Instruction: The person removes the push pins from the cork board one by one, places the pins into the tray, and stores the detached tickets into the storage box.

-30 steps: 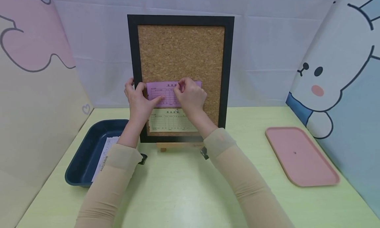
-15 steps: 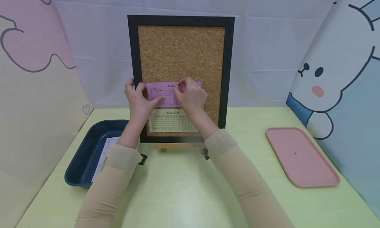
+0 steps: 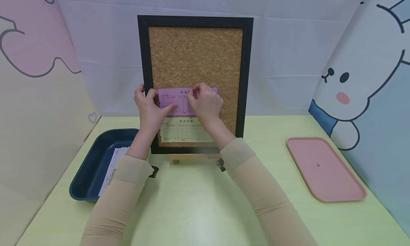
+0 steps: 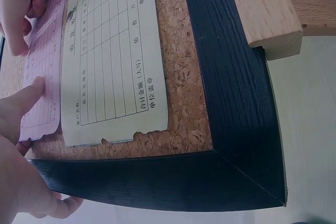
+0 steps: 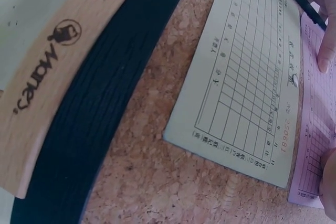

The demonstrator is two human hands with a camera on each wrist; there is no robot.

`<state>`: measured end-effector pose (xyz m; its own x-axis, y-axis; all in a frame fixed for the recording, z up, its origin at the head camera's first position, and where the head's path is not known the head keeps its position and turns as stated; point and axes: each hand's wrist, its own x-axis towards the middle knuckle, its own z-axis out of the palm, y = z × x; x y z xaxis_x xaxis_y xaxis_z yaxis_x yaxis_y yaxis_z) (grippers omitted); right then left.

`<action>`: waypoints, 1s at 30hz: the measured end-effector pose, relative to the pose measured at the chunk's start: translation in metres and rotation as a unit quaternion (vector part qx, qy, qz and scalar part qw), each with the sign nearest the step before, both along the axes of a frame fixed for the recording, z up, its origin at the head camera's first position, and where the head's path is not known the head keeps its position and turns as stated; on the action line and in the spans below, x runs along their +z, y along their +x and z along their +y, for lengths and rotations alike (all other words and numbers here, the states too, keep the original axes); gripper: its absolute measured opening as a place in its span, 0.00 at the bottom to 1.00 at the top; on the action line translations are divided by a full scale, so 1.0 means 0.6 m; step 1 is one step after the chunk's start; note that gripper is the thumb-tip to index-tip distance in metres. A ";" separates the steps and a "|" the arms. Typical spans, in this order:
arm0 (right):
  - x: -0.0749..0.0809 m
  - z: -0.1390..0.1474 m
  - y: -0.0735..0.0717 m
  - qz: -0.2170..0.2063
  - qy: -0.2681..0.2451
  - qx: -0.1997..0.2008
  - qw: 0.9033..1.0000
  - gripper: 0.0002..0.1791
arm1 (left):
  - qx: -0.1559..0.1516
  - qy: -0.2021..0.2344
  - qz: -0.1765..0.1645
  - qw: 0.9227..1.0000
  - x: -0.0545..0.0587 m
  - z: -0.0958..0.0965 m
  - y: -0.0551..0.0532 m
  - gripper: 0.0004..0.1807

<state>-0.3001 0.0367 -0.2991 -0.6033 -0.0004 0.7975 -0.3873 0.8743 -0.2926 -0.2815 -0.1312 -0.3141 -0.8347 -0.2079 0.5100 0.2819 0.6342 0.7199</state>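
A cork board (image 3: 196, 57) in a black frame stands upright. Across its lower part lies a purple receipt slip (image 3: 173, 98), directly above a pale yellow receipt slip (image 3: 179, 130). A shiny push pin (image 5: 294, 80) sits at the yellow slip's top edge. My left hand (image 3: 150, 111) grips the board's left edge, some fingers behind the frame, thumb (image 4: 32, 92) pressing on the purple slip. At the purple slip's top middle, my right hand (image 3: 207, 105) pinches a small push pin, almost wholly hidden by the fingertips.
A wooden easel ledge (image 3: 192, 156) supports the board. On the left, a dark blue tray (image 3: 84, 182) contains printed white paper (image 3: 113, 167). A pink tray (image 3: 325, 175) lies at the right, with a tiny dark spot in its middle. Patterned panels flank the table.
Both hands stay at almost the same places on the purple slip. A small dark red spot at the right fingertips half a second ago is now mostly covered.
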 end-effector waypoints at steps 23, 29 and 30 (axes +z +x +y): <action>-0.004 0.007 0.003 0.023 -0.010 0.031 0.999 0.08 | -0.012 0.047 0.006 0.999 0.006 -0.007 0.002 0.20; -0.003 0.008 0.004 0.027 -0.003 0.035 0.999 0.07 | -0.008 0.059 0.010 0.998 0.007 -0.007 0.002 0.20; -0.004 0.008 0.004 0.027 -0.002 0.034 0.999 0.07 | -0.007 0.061 0.011 0.998 0.007 -0.007 0.002 0.20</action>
